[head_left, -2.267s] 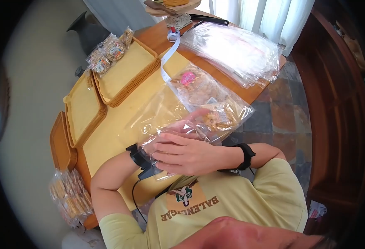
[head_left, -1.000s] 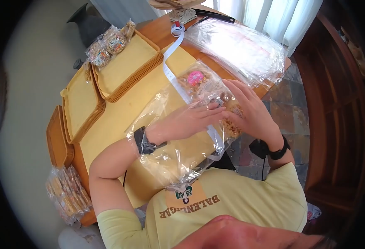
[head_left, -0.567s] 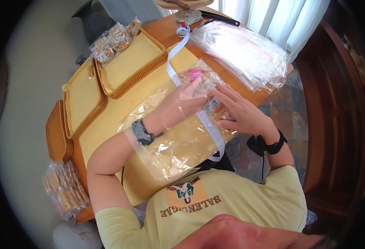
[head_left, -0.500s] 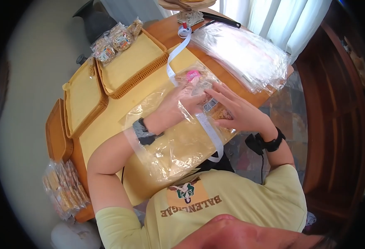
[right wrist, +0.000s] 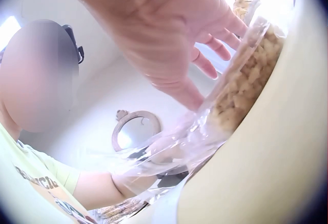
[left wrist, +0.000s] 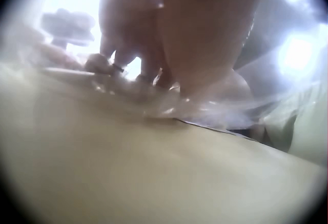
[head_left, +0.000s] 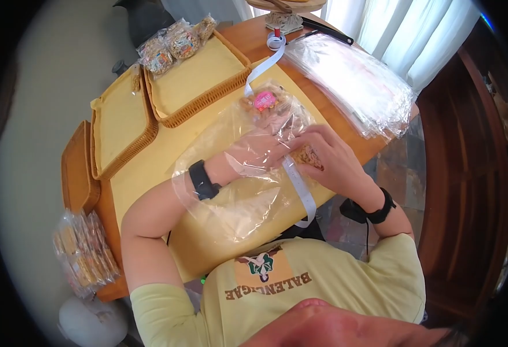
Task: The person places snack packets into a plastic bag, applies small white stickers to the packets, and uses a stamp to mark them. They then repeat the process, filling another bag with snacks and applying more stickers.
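Note:
A large clear bag [head_left: 231,214] lies on the yellow mat. Inside it, near the far end, is brown clumpy food with a pink sticker [head_left: 265,101]; more brown food [head_left: 309,156] shows by the right hand. My left hand [head_left: 251,153] is inside the bag, its fingers reaching to the food. From the other side my right hand [head_left: 338,165] touches the bag over the food, fingers bent but spread. In the right wrist view, its thumb meets the plastic beside the food [right wrist: 246,85]. A white tape [head_left: 300,191] runs beneath the bag. Plastic blurs the left fingertips.
Lined wicker trays [head_left: 199,87] stand at the left, with bagged snacks [head_left: 182,43] on the far one. More packets [head_left: 86,251] lie at the near left edge. A stack of clear bags [head_left: 355,81] and a black-handled tool [head_left: 329,32] lie at the back right.
Both hands have gone from near the body to the food at the far end. Lately the left hand has drawn back from the pink sticker and the right fingers have bent more.

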`<state>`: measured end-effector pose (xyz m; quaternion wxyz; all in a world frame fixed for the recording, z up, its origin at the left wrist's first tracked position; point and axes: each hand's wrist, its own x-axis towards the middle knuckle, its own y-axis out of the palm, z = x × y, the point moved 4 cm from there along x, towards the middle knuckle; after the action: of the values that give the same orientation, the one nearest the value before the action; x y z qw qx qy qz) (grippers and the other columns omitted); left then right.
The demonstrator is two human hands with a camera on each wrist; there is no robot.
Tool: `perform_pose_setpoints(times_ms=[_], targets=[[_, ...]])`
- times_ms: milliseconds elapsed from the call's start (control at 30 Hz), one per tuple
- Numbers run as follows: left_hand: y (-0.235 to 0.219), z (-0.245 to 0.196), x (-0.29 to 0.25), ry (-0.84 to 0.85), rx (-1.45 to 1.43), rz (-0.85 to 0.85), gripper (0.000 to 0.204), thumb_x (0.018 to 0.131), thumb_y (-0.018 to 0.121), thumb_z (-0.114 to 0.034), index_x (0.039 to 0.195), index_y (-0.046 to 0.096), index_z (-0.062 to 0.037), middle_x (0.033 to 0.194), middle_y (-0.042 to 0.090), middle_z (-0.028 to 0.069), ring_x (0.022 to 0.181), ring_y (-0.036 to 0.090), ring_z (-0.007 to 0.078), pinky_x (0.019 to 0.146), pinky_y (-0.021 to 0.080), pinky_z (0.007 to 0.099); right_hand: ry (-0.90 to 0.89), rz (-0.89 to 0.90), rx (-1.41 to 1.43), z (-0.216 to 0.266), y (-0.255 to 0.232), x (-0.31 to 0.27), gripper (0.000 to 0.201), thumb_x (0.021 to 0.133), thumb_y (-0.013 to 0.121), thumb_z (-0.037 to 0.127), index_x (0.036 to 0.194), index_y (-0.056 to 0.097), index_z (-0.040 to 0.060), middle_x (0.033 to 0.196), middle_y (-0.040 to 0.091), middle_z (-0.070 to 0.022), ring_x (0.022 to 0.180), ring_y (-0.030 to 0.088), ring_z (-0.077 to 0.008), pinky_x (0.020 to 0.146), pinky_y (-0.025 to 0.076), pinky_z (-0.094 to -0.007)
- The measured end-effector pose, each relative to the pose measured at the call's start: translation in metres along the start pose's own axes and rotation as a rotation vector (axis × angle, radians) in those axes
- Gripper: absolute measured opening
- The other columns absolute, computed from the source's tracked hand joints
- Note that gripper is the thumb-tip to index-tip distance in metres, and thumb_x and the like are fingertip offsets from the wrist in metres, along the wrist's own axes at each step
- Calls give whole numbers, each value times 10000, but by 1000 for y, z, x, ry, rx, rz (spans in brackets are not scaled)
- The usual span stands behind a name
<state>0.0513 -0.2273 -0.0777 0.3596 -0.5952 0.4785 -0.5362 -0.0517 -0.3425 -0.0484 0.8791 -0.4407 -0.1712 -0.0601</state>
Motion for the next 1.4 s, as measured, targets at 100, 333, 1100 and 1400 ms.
perform_pose_setpoints(times_ms=[100,333,1100,1400], targets=[[6,9,-9,92,-70,-32,500,783,569,-68,1262,434,-117,1340,387,111,1286,263,351,1071,175,453,-146,40,-63,-4,8,-7,354,682,685,147,990,527,73,1028,499,-99,946,504,-291,797,426,-366],[4,21,-19,226,-291,22,566,792,571,-85,1322,376,-126,1391,320,108,1310,247,281,1075,169,443,-123,117,-50,-6,8,-3,285,714,660,147,954,534,60,987,521,-87,897,523,-269,752,442,-343],[-178,265,-169,-1137,495,-232,430,787,582,-324,1123,489,-73,919,615,172,888,603,305,722,494,394,-297,336,-81,25,6,18,531,648,705,124,1135,503,61,1207,439,-142,1168,397,-354,938,372,-416],[-147,331,-184,-1353,382,-112,405,789,555,-349,1090,467,-93,1050,583,190,969,560,352,808,445,437,-389,429,13,30,13,10,521,662,697,134,1140,505,55,1180,446,-163,1149,407,-359,949,348,-456]])
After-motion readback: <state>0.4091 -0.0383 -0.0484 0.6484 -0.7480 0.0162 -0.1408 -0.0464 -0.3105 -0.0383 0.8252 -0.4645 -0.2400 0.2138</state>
